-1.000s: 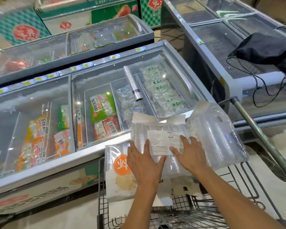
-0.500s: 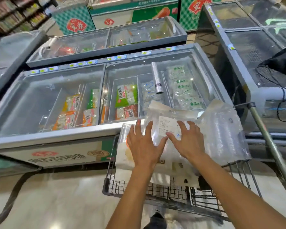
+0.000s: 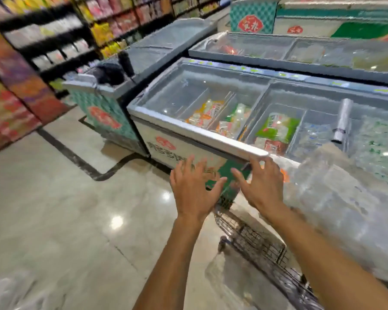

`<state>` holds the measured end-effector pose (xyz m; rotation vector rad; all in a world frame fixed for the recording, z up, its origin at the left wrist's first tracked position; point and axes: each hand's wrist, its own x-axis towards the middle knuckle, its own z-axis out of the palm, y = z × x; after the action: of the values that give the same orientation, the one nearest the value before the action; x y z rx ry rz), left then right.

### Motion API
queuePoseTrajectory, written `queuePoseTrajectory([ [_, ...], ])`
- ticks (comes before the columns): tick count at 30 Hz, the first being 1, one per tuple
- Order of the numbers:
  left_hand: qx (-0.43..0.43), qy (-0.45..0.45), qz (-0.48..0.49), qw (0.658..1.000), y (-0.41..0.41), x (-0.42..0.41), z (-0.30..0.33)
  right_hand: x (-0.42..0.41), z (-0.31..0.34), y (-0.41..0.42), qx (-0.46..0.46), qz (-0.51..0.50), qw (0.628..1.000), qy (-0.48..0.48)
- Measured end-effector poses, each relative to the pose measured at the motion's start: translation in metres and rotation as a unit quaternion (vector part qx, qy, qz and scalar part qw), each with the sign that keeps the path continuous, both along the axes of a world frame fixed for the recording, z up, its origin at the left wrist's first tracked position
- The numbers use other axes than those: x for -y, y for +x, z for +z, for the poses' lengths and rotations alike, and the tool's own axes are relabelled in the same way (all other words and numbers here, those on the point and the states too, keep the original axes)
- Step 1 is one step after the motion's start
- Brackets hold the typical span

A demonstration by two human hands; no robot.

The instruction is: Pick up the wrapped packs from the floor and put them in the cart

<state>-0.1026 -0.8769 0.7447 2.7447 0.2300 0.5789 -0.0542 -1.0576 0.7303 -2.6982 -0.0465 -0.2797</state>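
Several clear wrapped packs (image 3: 336,198) of plastic cups lie piled in the wire shopping cart (image 3: 255,240) at the right; the picture is blurred by motion. My left hand (image 3: 192,190) hovers with spread fingers to the left of the cart, holding nothing. Beside the pile, just off its left edge, my right hand (image 3: 261,184) is also spread and empty. At the bottom left corner a pale blurred shape, perhaps another wrapped pack (image 3: 14,291), lies on the floor.
A glass-topped chest freezer (image 3: 211,133) with food packs stands right behind the cart, with more freezers (image 3: 300,48) beyond it. A smaller freezer (image 3: 105,101) and stocked shelves (image 3: 31,52) are at the left. Shiny tiled floor (image 3: 76,209) spreads left of the cart.
Both hands have lifted off the pack in the cart and moved left of the pile. The camera has swung left, bringing the floor and shelves into view.
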Motion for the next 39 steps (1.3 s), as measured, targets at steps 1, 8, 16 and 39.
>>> queuePoseTrajectory([
  [1,0.005,-0.009,0.026,1.0,-0.017,-0.03,-0.001,-0.033,0.002,-0.004,0.008,0.029,1.0,0.004],
  [8,0.026,-0.028,0.243,0.969,-0.177,-0.235,-0.013,-0.28,-0.001,-0.091,0.057,0.228,0.971,0.039],
  [16,0.016,-0.051,0.445,0.894,-0.365,-0.389,-0.052,-0.505,-0.036,-0.227,0.029,0.404,0.914,0.018],
  [39,-0.061,-0.196,0.681,0.703,-0.515,-0.807,-0.274,-1.052,-0.258,-0.325,-0.038,0.639,0.766,-0.063],
])
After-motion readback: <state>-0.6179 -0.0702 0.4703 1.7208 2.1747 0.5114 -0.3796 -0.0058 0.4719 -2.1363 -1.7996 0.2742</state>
